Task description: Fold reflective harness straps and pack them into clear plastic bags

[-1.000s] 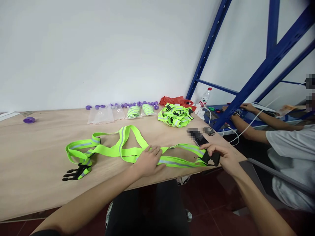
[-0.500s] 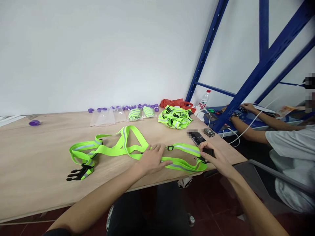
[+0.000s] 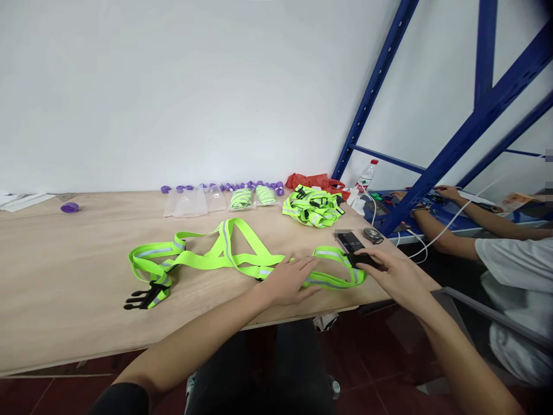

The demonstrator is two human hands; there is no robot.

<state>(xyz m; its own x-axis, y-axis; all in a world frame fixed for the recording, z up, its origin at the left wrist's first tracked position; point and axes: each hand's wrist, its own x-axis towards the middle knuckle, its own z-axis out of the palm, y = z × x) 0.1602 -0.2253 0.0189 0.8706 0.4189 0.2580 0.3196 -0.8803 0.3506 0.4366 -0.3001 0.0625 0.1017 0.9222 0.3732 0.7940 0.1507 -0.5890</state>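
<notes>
A neon-green reflective strap harness (image 3: 211,260) with grey stripes lies spread across the wooden table. Its black pronged buckle (image 3: 149,295) points left at the near-left end. My left hand (image 3: 290,281) rests flat on the harness's right part, fingers stretched out and covering some of the webbing. At the right end, my right hand (image 3: 395,275) pinches the harness's black buckle piece (image 3: 362,261) between thumb and fingers. Just behind that hand lies a dark phone (image 3: 349,242) showing digits, partly covered.
Behind are a harness pile (image 3: 313,207), a red bag (image 3: 317,182), packed harnesses (image 3: 241,199), clear bags (image 3: 185,203) and several purple rolls (image 3: 233,187). A coiled dark item (image 3: 372,235) is beside the phone. Blue rack posts (image 3: 458,127) and a co-worker's arms (image 3: 449,239) are at right.
My left hand has slid right along the harness. My right hand has taken hold of the black buckle piece and raised it slightly. The view has shifted a little.
</notes>
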